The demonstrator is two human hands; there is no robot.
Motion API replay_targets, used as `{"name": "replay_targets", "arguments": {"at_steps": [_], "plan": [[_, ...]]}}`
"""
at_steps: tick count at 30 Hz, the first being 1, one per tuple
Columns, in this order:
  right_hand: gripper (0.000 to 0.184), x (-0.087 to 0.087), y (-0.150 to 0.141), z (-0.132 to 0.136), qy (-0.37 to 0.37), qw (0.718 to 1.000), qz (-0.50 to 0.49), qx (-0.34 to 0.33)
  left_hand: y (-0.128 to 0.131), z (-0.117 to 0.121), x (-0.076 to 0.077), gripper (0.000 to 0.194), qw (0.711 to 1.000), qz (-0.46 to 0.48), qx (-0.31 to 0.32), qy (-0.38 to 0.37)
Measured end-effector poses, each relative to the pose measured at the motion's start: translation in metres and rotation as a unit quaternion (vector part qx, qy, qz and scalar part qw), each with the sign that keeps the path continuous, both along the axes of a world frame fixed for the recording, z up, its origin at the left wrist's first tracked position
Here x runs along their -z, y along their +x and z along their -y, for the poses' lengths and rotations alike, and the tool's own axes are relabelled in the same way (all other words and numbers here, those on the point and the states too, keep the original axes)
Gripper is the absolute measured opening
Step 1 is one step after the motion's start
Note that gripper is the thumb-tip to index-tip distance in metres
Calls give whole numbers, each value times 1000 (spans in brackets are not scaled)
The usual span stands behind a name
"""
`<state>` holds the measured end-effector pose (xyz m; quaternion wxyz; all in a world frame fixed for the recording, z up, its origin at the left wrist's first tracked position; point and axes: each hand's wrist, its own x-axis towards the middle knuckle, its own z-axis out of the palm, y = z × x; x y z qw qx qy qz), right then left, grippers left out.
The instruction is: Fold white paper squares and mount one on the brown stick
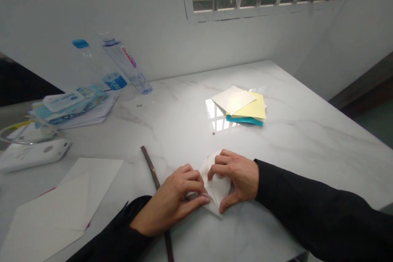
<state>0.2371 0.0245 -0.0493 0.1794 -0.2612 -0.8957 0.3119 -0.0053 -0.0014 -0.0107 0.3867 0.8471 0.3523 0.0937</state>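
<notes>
A white sheet of paper (pixel 223 188), partly folded with creases and flaps meeting near its middle, lies on the marble-patterned table between my hands. My left hand (pixel 181 192) grips its left flap, thumb along the near edge and the other fingers curled over it. On the right side, my right hand (pixel 235 176) has its thumb pressed on the near corner and its fingers bent over the far part. Both hands hide some of the paper's edges. A thin dark brown stick (pixel 151 166) lies beneath my left forearm.
A stack of coloured paper (pixel 248 106) sits farther back on the table. White sheets (pixel 58 208) lie at the left, near a white device (pixel 37 153) with a cable. Behind are a tissue pack (pixel 73 104) and two plastic bottles (pixel 115 81) (pixel 135 69) leaning against the wall.
</notes>
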Motion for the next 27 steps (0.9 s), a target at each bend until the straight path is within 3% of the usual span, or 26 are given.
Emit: {"name": "replay_targets", "arguments": {"at_steps": [22,27], "plan": [[66,-2,1,-2,-5,1000,2,-11,1,-2,-3,23,1000,15,-15,-7],[52,-2,2,-3,-10,999,-12,-30,3,-3,-1,23,999,25,-22,-3]]}}
